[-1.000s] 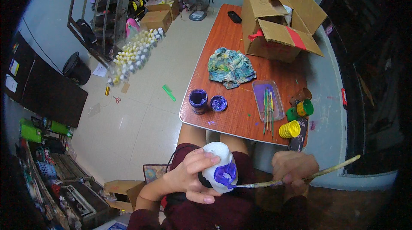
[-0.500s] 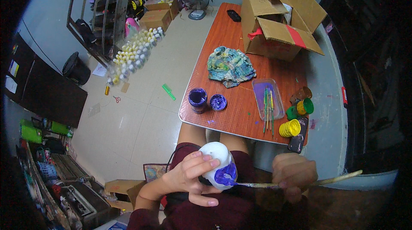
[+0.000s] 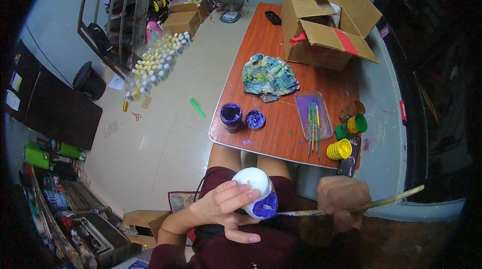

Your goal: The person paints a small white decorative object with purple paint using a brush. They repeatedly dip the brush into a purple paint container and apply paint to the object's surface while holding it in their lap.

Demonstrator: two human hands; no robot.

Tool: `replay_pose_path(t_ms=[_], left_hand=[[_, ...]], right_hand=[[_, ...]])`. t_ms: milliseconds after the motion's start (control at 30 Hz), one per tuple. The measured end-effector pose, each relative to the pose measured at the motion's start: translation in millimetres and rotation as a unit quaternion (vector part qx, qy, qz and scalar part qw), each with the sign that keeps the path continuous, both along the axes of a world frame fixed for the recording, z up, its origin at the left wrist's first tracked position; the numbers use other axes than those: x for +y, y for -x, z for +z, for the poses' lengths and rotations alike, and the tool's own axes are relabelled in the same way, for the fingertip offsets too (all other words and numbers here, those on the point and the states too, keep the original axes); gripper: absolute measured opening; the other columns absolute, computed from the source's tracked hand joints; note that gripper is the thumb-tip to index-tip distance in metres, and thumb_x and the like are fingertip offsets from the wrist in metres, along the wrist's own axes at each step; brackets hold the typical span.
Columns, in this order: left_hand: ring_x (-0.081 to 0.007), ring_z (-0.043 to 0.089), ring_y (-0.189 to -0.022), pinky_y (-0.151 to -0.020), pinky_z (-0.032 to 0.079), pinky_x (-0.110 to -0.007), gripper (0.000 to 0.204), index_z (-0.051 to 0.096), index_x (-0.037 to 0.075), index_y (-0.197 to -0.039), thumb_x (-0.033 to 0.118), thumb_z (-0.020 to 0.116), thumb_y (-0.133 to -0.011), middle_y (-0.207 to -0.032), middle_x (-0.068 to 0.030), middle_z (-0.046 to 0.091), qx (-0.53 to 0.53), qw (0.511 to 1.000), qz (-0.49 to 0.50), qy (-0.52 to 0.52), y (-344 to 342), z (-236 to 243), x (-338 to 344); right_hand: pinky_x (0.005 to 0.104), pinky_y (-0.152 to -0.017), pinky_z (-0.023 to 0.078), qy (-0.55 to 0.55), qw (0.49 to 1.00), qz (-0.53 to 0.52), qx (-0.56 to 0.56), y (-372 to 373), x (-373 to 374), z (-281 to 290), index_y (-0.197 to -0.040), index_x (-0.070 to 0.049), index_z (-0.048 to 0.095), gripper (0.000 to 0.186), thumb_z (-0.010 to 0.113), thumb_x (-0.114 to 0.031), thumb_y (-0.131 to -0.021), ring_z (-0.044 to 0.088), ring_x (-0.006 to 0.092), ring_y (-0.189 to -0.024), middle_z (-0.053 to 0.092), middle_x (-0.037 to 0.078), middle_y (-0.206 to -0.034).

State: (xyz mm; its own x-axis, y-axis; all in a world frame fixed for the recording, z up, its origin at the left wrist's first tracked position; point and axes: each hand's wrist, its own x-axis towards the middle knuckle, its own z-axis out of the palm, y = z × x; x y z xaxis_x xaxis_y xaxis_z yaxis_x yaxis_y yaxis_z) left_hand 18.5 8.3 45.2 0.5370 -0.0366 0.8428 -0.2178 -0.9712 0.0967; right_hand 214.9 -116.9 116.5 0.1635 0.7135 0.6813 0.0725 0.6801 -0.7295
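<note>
My left hand (image 3: 229, 205) grips a white rounded object (image 3: 252, 180) over my lap, fingers across its top and side. Purple paint covers a patch on its right side. In my right hand (image 3: 343, 199) is a paintbrush (image 3: 386, 202), pinched near the middle of its long handle, with its tip at the edge of the purple patch. On the table in front stand an uncovered jar of purple paint (image 3: 231, 117) and a paint-smeared lid (image 3: 255, 119). A clear plastic tray (image 3: 326, 111) to their right holds several brushes (image 3: 314, 131).
The red-brown table (image 3: 251, 58) carries a crumpled patterned cloth (image 3: 270, 77), a large cardboard box (image 3: 319, 50), yellow (image 3: 339, 150) and green (image 3: 356, 124) paint containers and a dark phone (image 3: 348, 161). Several white and yellow pieces (image 3: 158, 65) cover the floor at far left, near a green comb (image 3: 197, 107).
The white object has turned and shifted slightly in my left hand. The brush handle has tilted up a little at its right end, and its tip has moved slightly along the purple patch.
</note>
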Motion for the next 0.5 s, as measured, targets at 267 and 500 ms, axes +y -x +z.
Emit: replay_pose_path(t_ms=[267, 500], left_hand=[[-0.0251, 0.042, -0.105, -0.090, 0.036, -0.038, 0.078, 0.018, 0.043, -0.122, 0.033, 0.072, -0.066, -0.121, -0.0142, 0.042, -0.004, 1.000, -0.006, 0.006, 0, -6, 2], [-0.0303, 0.046, -0.101, -0.087, 0.039, -0.043, 0.082, 0.021, 0.041, -0.122, 0.034, 0.076, -0.062, -0.119, -0.0191, 0.042, -0.017, 0.992, -0.079, 0.098, -1, -6, 1]], right_hand=[[0.0329, -0.041, 0.037, -0.005, 0.999, -0.033, 0.024, 3, 2, -7, -0.075, 0.000, 0.052, 0.017, 0.053, -0.016, -0.080, 0.049, 0.0208, -0.043, 0.053, 0.009, -0.057], [0.0331, -0.043, 0.035, 0.082, 0.997, -0.009, 0.011, -9, 1, 0, -0.068, -0.002, 0.051, 0.026, 0.051, -0.024, -0.081, 0.047, 0.0210, -0.043, 0.051, 0.008, -0.055]])
